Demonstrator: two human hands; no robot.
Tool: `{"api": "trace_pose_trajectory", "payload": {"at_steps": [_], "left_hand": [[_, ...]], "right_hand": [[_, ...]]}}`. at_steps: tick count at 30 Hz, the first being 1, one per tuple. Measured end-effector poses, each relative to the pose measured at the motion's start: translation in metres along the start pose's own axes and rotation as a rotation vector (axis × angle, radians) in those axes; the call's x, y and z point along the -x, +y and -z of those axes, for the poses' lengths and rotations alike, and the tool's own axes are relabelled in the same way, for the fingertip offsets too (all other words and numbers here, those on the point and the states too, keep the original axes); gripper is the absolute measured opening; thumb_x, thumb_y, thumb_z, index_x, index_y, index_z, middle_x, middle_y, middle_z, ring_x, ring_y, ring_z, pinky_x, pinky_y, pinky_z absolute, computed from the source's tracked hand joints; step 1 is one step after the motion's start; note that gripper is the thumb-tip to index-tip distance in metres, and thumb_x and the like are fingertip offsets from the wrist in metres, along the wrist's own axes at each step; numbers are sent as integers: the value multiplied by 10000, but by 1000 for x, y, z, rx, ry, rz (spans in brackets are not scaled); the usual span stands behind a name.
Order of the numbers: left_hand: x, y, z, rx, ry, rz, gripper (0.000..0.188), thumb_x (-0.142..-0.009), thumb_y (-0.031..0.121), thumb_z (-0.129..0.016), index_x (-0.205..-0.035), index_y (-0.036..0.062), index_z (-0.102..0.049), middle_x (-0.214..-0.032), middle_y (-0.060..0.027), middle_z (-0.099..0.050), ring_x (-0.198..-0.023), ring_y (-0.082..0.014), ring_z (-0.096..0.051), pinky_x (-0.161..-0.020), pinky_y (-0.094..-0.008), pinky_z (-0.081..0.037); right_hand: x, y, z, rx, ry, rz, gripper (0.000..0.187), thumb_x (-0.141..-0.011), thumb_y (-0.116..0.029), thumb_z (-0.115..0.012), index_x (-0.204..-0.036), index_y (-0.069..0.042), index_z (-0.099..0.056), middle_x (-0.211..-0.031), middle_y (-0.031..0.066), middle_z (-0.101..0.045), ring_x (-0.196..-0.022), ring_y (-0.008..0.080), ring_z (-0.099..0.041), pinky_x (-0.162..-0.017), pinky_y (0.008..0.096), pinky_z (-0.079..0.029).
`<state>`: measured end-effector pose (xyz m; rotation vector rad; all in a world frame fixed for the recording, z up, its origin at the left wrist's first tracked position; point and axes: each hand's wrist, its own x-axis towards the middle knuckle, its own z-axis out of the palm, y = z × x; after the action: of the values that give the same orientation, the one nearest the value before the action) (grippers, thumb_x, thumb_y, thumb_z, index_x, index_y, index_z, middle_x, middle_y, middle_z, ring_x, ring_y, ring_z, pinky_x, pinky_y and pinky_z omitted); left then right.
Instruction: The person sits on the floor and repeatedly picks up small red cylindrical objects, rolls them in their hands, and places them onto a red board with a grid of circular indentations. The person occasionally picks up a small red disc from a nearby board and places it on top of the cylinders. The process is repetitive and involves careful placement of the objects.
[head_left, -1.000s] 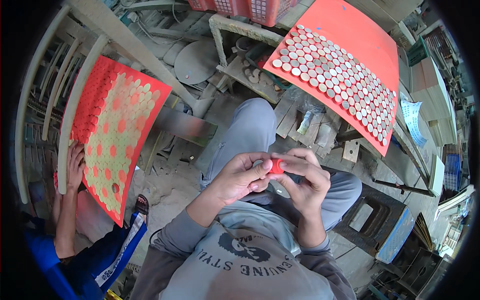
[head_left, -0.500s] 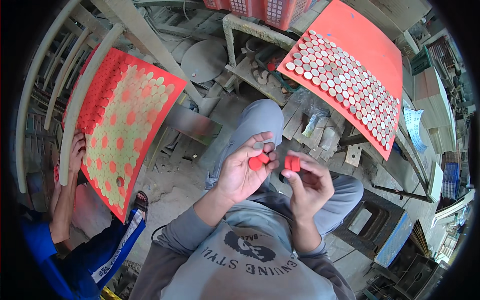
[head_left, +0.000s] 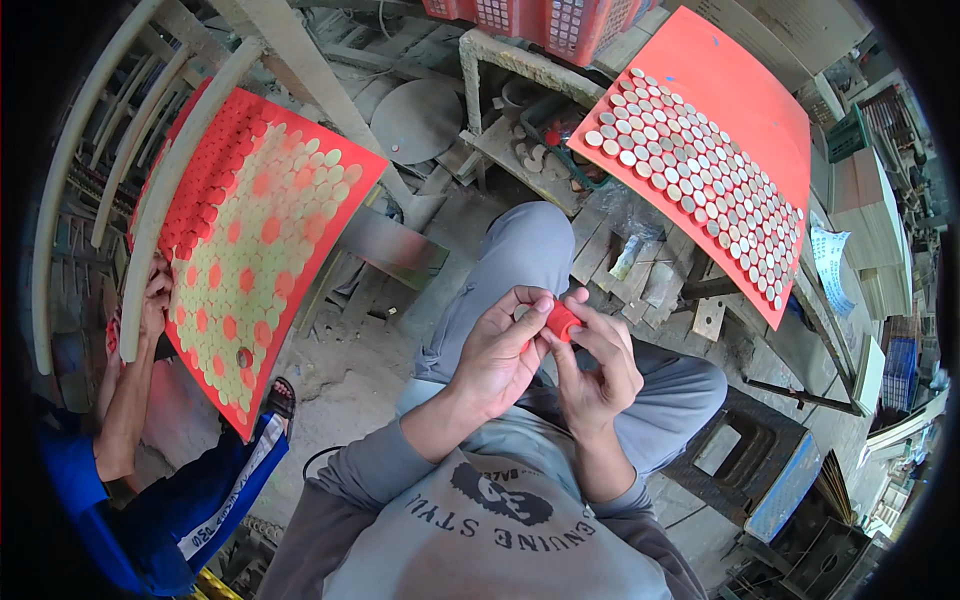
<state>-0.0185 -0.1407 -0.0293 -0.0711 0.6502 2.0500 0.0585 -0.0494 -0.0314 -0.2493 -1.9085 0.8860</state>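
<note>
My left hand [head_left: 500, 350] and my right hand [head_left: 600, 365] meet above my lap. Between their fingertips is a small red round piece [head_left: 563, 321], pinched from both sides. Another bit of red shows by my left fingers, mostly hidden by them. To the right, a red board [head_left: 745, 100] carries many small round discs [head_left: 690, 165] with pale tops and red sides, set in close rows.
On the left, a red sheet [head_left: 345, 165] covered with yellowish and red rounds leans by a wooden rack [head_left: 190, 190]; a co-worker's hand [head_left: 158, 290] touches its edge. A red crate [head_left: 560, 25] stands at the back. A dark plastic stool [head_left: 735, 450] lies right of my knee.
My hands have come together. The red pieces held apart in each hand are now joined at my fingertips, with one red piece gripped by both. The co-worker's hand has barely moved.
</note>
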Motion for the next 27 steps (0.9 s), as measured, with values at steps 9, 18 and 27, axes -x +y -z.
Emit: {"api": "trace_pose_trajectory", "payload": {"at_steps": [9,18,27], "left_hand": [[9,4,5,21,50,-82,199,-1032,223,-450,-1029,42,-534,-1036,-102,-599,-1037,-173,-605,-896,-281,-516],[13,17,13,258,-93,-135,490,-1030,484,-274,-903,64,-493,-972,-97,-532,-1231,-349,-492,-1118,-479,-340],[28,28,1,21,-8,-231,540,-1015,536,-193,-1069,73,-463,-1029,-100,-489,-1221,-336,-491,-1103,-508,-331]], "right_hand": [[-3,-12,-8,33,-27,-65,300,-656,12,-833,-871,39,-625,-958,201,-706,-809,264,-660,-712,332,-536],[-4,-31,-8,-246,-231,-122,316,-683,-3,-827,-917,29,-617,-952,181,-701,-873,257,-674,-784,338,-529],[-3,-42,-11,-129,-395,-266,384,-692,3,-842,-965,24,-572,-921,102,-673,-885,161,-665,-804,292,-525]]}}
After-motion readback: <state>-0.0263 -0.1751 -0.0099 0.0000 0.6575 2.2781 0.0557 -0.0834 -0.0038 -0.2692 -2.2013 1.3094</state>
